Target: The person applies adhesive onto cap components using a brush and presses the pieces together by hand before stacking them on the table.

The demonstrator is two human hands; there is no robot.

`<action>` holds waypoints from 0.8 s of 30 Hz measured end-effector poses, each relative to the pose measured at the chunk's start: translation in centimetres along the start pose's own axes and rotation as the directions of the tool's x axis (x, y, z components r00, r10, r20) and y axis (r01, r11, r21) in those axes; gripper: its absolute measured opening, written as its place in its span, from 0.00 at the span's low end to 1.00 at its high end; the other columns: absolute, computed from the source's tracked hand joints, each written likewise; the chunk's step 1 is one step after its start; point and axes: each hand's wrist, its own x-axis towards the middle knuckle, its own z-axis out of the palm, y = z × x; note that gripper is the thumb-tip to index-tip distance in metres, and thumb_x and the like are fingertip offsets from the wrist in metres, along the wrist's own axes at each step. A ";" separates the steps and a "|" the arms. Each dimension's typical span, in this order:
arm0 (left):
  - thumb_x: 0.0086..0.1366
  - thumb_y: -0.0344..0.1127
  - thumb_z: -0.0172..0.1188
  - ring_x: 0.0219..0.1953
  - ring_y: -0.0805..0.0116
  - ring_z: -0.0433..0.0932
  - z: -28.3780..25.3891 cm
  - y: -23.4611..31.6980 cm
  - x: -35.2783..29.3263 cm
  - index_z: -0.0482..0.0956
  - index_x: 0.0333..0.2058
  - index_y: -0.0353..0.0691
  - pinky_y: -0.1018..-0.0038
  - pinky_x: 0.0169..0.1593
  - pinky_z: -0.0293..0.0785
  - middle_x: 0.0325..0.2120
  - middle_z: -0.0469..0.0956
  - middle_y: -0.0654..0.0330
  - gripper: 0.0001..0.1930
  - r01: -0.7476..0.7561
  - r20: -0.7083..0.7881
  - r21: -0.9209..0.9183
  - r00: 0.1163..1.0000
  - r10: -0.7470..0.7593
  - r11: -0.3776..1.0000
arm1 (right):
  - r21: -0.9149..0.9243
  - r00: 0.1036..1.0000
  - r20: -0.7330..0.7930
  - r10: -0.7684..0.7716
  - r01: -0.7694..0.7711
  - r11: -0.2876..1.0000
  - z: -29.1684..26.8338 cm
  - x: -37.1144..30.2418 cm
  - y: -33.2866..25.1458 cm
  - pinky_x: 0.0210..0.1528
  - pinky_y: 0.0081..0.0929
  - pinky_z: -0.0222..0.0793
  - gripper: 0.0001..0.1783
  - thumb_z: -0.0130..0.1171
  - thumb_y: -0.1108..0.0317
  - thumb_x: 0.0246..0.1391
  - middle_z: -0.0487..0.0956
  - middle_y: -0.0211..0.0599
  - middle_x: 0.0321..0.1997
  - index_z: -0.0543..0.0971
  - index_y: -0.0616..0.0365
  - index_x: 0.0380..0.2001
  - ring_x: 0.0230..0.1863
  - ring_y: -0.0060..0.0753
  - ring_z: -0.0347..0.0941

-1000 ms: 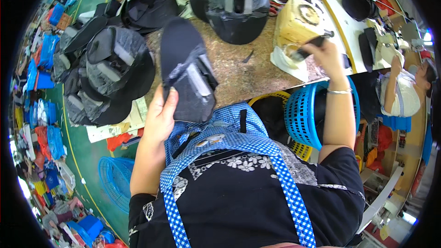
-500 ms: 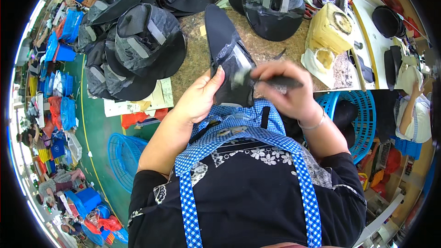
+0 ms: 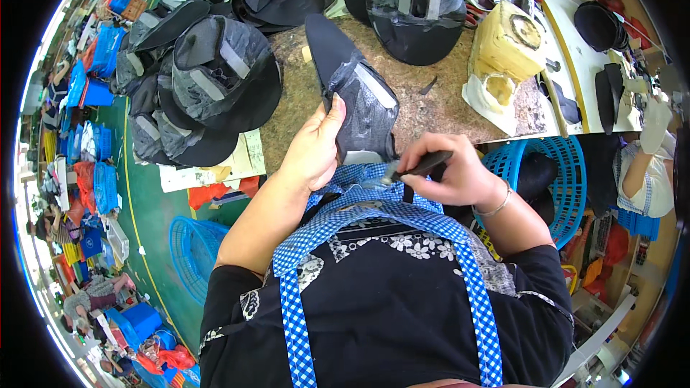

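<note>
My left hand (image 3: 316, 145) grips the near left edge of a black shoe upper (image 3: 366, 123), thumb on top. The upper's rounded end points away from me, and wet-looking whitish smears and a pale strip (image 3: 375, 86) show on its inside. In my right hand (image 3: 460, 176) is a brush (image 3: 430, 164) with a dark handle, fingers wrapped round it. Its pale bristles are by the upper's near edge, above my blue checked apron (image 3: 424, 201); whether they touch the upper I cannot tell. A pale strip also lies along that near edge.
Piles of similar black uppers (image 3: 223, 75) stand on the left and at the back (image 3: 417, 11) of the speckled worktable (image 3: 295, 79). A yellow, crusted container (image 3: 503, 39) sits right. Blue baskets (image 3: 190, 251) flank me. Another person's arm (image 3: 636, 172) shows far right.
My right hand has brought the brush down and toward me, from the middle of the upper to its near edge. The upper's inside is now more exposed; my left hand keeps hold.
</note>
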 end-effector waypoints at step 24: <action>0.57 0.32 0.56 0.36 0.77 0.71 -0.6 0.8 -1.0 0.68 0.45 0.35 0.78 0.41 0.68 0.34 0.74 0.62 0.17 -0.059 0.087 0.619 0.996 0.007 0.783 | -0.019 0.579 -0.787 0.214 -0.370 0.929 -16.5 -6.5 4.3 0.15 0.13 0.55 0.09 0.60 0.68 0.44 0.69 0.28 0.12 0.73 0.60 0.20 0.12 0.16 0.62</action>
